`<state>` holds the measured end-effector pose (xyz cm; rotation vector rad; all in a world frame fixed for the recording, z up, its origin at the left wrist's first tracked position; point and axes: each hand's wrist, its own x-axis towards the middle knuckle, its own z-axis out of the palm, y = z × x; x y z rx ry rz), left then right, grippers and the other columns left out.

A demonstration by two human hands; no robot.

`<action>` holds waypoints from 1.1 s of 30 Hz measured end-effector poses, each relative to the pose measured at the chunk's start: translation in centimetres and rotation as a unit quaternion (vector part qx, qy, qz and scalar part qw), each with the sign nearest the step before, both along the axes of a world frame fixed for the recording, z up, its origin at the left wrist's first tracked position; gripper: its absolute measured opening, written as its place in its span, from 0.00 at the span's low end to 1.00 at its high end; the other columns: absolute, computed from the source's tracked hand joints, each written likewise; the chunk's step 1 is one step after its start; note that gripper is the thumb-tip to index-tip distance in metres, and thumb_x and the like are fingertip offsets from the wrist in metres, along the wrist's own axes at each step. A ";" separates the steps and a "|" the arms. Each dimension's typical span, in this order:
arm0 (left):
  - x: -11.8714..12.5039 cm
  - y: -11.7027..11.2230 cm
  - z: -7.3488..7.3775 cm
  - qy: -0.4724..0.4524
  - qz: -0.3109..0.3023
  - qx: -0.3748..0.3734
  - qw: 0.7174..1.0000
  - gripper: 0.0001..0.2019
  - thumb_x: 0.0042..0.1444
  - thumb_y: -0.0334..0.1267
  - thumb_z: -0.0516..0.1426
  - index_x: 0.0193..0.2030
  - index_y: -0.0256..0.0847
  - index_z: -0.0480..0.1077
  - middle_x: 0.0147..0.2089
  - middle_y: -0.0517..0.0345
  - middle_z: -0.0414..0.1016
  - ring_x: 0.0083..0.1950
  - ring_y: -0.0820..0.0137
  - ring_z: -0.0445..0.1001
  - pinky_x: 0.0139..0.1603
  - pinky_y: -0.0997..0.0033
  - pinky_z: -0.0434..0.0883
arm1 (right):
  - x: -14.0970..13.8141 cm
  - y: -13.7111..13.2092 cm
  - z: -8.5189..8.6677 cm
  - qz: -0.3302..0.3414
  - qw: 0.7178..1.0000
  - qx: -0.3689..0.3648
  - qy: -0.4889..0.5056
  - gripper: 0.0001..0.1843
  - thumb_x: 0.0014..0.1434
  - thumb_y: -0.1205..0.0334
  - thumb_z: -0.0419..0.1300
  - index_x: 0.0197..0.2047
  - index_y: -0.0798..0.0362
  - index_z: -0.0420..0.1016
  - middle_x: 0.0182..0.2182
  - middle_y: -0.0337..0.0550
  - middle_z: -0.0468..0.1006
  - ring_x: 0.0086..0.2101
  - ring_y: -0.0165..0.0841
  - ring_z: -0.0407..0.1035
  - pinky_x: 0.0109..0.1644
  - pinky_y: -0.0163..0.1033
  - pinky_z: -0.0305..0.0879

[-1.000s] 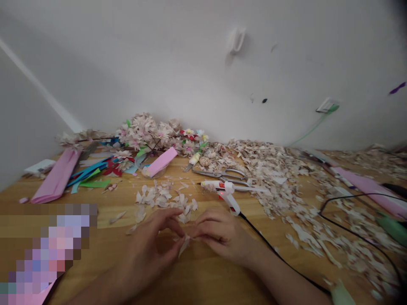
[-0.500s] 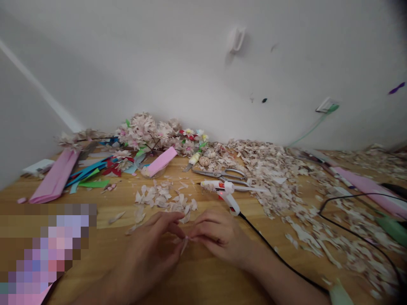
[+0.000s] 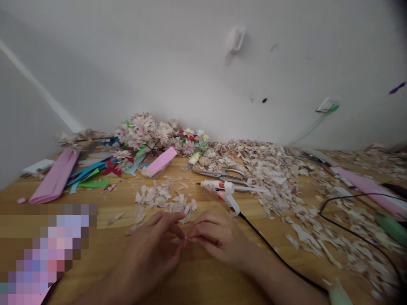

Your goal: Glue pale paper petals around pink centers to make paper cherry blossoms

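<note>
My left hand (image 3: pixel 149 252) and my right hand (image 3: pixel 216 237) meet low over the wooden table (image 3: pixel 203 275), fingertips pinched together on a small pale paper petal (image 3: pixel 183 240). Most of the petal is hidden between the fingers. Just beyond my hands lies a loose cluster of cut paper petals (image 3: pixel 165 199). A white hot glue gun (image 3: pixel 222 192) rests right of that cluster, close to my right hand, its black cord (image 3: pixel 280 260) running along my right forearm.
Scissors (image 3: pixel 224 174) lie behind the glue gun. A wide litter of paper scraps (image 3: pixel 286 178) covers the right side. Paper flowers (image 3: pixel 149 133) stand by the wall, with pink folded paper (image 3: pixel 55 178) and coloured strips (image 3: pixel 92 173) at left. A blurred patch fills the lower left.
The petal between my fingers has been folded in and shows less. Both hands stayed almost in place, drawing slightly closer together.
</note>
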<state>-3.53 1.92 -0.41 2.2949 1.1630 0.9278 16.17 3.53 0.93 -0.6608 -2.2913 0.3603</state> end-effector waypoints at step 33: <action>-0.1 -0.5 1.2 -0.004 -0.011 -0.040 0.999 0.29 0.46 0.25 0.54 0.53 0.51 0.51 0.39 0.62 0.72 0.42 0.68 0.72 0.44 0.63 0.69 | -0.1 -0.1 -0.4 -0.014 1.000 -0.025 -0.001 0.06 0.58 0.68 0.55 0.34 0.55 0.74 0.30 0.44 0.76 0.32 0.31 0.70 0.35 0.34 0.66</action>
